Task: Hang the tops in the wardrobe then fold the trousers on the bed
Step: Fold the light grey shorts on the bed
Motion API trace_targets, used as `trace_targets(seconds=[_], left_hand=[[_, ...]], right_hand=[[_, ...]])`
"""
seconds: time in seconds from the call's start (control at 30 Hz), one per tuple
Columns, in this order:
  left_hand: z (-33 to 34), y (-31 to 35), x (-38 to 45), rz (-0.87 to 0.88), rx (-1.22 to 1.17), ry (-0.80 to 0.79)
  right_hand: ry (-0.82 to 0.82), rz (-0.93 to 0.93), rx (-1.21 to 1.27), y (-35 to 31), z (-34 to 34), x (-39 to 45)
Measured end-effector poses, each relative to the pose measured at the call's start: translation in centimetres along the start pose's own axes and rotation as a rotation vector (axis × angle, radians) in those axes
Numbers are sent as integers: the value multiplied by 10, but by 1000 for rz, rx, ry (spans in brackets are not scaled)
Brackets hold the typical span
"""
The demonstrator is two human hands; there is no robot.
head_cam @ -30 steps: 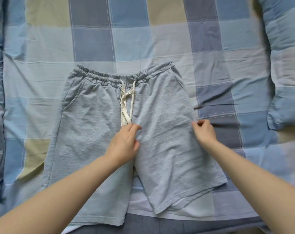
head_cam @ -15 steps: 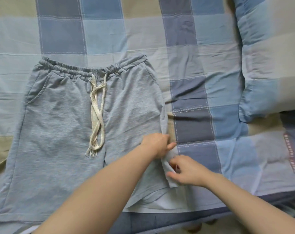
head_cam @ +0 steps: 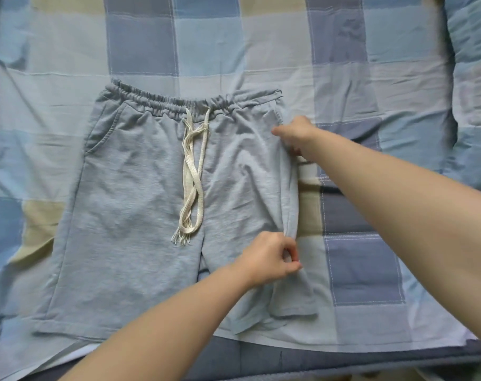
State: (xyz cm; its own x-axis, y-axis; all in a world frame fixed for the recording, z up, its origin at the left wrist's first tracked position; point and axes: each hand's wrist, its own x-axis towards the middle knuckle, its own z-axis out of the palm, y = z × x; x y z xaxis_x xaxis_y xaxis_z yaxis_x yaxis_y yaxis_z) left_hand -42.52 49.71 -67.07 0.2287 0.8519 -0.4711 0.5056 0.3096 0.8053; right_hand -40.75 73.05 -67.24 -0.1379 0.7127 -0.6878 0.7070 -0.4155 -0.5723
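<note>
Head view. Grey shorts [head_cam: 140,215] lie flat, front up, on the bed [head_cam: 261,45], waistband away from the person, leg hems toward the near edge. Elastic waistband [head_cam: 162,101] gathered and puckered. Cream drawstring [head_cam: 191,185] hangs loose down the centre of the front, its two tails crossing once, frayed ends resting just above the crotch. Slant pocket opening [head_cam: 102,136] visible on the left-hand side.

Left hand [head_cam: 269,259] at the outer side seam of the right-hand leg, about mid-leg; fingers [head_cam: 290,253] curled with thumb pressed against them, pinching the seam edge. Fabric below the pinch is rucked and the hem corner [head_cam: 302,306] lies slightly turned.

Right hand [head_cam: 294,133] further up the same seam, near the right-hand pocket below the waistband. Fingers bent down into the fabric edge, but whether they actually clamp the cloth cannot be told; motion blur. The right forearm [head_cam: 398,204] crosses the bedding diagonally and hides part of it.

Around: checked bedcover in blue, pale blue, slate and tan squares, creased. A matching checked pillow [head_cam: 473,92] along the right-hand edge, well apart from the shorts. Dark blue mattress edge [head_cam: 289,356] runs along the near side, below the bedcover.
</note>
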Motion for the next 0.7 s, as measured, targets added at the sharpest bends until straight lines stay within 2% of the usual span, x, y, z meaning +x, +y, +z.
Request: trace_targets(seconds=[0.1,0.17,0.33,0.53,0.7], left_hand=[[-19,-8,-25,-136,-353,54],[-38,-19,-49,-171,-453,131],[-86,-62,-126,-177,-462,248],[-133,-148,-225,-250,-354,330],[-158,-207,-285,-511,-268,465]], right_hand=[[84,106,147,-13,21,9],[116,121,235,-28,33,3],[137,-38,299,-76,67,-17],[138,-308,44,-138,157,-39],[176,-372,-212,-174,231,-42]])
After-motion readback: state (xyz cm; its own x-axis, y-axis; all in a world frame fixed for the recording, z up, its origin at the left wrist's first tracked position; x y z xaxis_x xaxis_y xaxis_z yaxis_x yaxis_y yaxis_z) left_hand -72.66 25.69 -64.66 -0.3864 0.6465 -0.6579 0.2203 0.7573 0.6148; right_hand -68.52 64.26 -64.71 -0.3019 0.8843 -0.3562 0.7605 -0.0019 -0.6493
